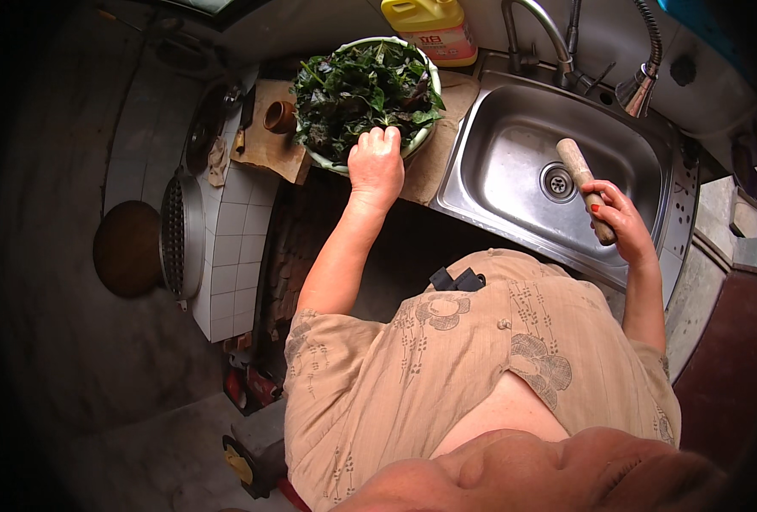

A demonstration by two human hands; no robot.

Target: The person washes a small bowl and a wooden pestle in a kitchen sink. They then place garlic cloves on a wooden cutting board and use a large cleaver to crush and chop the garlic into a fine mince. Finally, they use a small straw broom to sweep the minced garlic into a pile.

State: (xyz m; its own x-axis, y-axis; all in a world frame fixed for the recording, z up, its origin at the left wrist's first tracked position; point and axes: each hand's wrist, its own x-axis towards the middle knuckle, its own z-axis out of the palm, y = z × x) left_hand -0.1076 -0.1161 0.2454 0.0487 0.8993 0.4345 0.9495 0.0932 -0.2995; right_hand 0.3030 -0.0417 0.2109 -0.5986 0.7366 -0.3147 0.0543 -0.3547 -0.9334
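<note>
My left hand (376, 160) lies with curled fingers at the near rim of a pale green basin (434, 67) heaped with dark leafy greens (369, 96); its fingertips are hidden, so whether it grips rim or leaves cannot be told. Over the stainless-steel sink (506, 166), my right hand (618, 221) is closed around the lower part of a worn wooden pestle or short rolling pin (576, 163). The stick's upper end points away from me, near the sink drain (557, 182).
Left of the basin are a small brown cup (279, 117), a wooden board (269, 150) and a knife (245, 121). A yellow detergent jug (432, 32) stands behind it. Faucets (548, 29) and a spray head (637, 89) rise behind the sink. A perforated metal steamer (189, 237) hangs over the tiled counter's left edge.
</note>
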